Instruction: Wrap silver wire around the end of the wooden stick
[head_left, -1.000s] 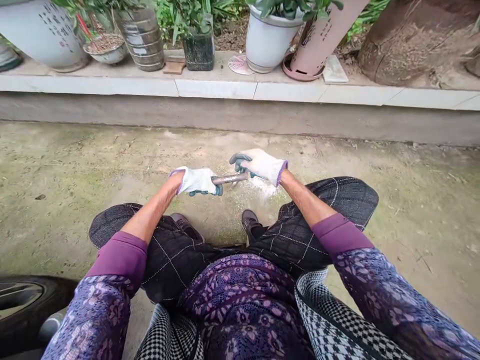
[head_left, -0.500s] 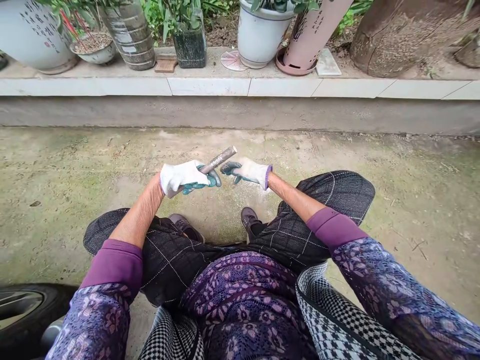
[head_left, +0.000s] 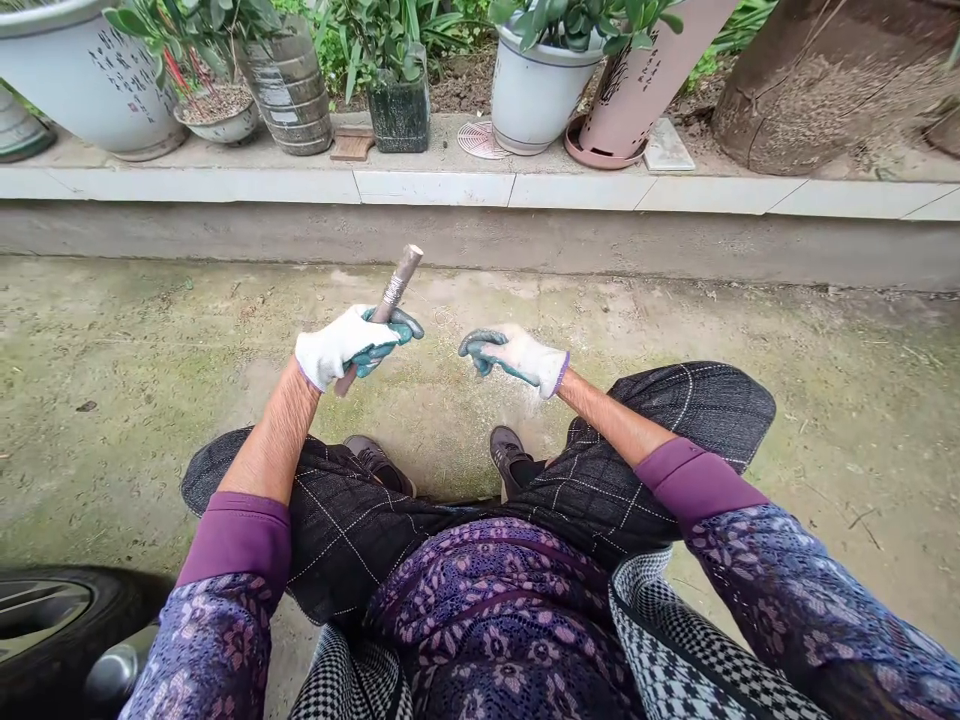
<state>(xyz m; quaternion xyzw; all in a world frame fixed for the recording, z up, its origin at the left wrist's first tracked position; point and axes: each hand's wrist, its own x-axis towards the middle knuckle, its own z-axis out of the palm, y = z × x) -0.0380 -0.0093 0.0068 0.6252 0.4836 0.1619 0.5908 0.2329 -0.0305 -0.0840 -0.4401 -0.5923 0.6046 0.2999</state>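
My left hand [head_left: 360,343], in a white glove with a green-grey coated palm, is wrapped round a short wooden stick [head_left: 405,268]. The stick tilts up and to the right, its pale cut end on top and its lower end showing below the glove. Silvery wire [head_left: 394,291] appears coiled round it just above my fingers. Apart from the stick, to its right, my gloved right hand [head_left: 517,355] is closed, fingers curled and thumb tucked underneath. Whatever those fingers may pinch is too small or hidden to make out. Both hands are above the concrete ground, ahead of my knees.
A low tiled ledge [head_left: 431,188] runs across the front. On it stand a white pot [head_left: 544,95], a pink planter [head_left: 630,90], a dark square container [head_left: 399,112] and a large brown pot [head_left: 810,90]. A wheel [head_left: 75,630] is at lower left.
My left hand has moved left and tipped the stick more upright. My right hand has shifted slightly right, widening the gap between the hands. The view has shifted a little.
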